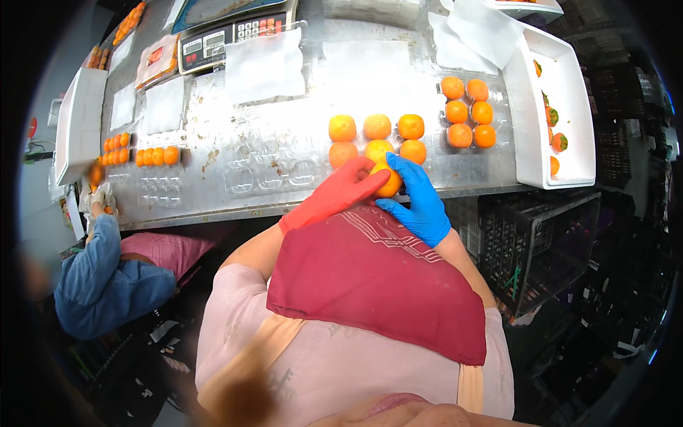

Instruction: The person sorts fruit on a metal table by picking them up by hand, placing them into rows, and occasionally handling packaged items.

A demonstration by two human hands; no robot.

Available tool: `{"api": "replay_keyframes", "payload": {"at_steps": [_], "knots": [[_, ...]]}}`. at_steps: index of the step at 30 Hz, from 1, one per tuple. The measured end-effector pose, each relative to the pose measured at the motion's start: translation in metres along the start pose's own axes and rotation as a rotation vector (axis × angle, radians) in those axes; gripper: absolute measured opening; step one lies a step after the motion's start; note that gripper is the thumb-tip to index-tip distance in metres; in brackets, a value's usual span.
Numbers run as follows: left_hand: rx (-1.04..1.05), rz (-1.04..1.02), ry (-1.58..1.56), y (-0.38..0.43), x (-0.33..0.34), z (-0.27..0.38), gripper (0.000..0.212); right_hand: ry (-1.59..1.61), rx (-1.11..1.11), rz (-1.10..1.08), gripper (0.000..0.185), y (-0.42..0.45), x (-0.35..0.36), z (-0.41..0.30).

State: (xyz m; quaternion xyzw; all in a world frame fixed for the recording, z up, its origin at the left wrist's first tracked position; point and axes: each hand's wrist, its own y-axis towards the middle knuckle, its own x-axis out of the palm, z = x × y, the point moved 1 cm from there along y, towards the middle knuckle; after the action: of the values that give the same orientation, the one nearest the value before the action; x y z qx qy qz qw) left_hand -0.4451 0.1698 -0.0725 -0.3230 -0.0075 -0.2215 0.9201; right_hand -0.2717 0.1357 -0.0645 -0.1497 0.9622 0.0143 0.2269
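My left hand, in a red rubber glove, has its thumb and fingers on an orange citrus fruit at the table's front edge. From the other side my right hand, in a blue disposable glove, curls its fingers around the same fruit. Just beyond my hands, several more citrus fruits sit in rows in a clear plastic tray, partly hidden by my fingers. Left of them lies a clear moulded plastic tray with bare cups. Another group of citrus fruits stands in rows to the right.
A white foam box at the right holds several leafy fruits. White liner sheets and a digital scale lie farther back on the metal table. A black plastic crate stands below, right. A co-worker works at the left.
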Motion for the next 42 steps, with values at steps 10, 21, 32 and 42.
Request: {"api": "replay_keyframes", "payload": {"at_steps": [10, 21, 32, 42], "knots": [[0.270, 0.341, 0.219, -0.005, -0.025, 0.003, 0.023, 0.803, 0.400, 0.166, 0.056, -0.016, -0.038, 0.039], [0.748, 0.304, 1.364, 0.039, -0.011, 0.008, 0.047, 1.031, 0.485, 0.188, 0.050, -0.031, -0.038, 0.063], [0.807, -0.265, 1.637, 0.074, -0.013, 0.039, 0.042, 1.088, 0.465, 0.258, 0.048, -0.034, -0.042, 0.071], [0.911, -0.648, 1.847, 0.093, -0.002, 0.071, 0.057, 1.059, 0.505, 0.300, 0.047, -0.032, -0.034, 0.073]]}}
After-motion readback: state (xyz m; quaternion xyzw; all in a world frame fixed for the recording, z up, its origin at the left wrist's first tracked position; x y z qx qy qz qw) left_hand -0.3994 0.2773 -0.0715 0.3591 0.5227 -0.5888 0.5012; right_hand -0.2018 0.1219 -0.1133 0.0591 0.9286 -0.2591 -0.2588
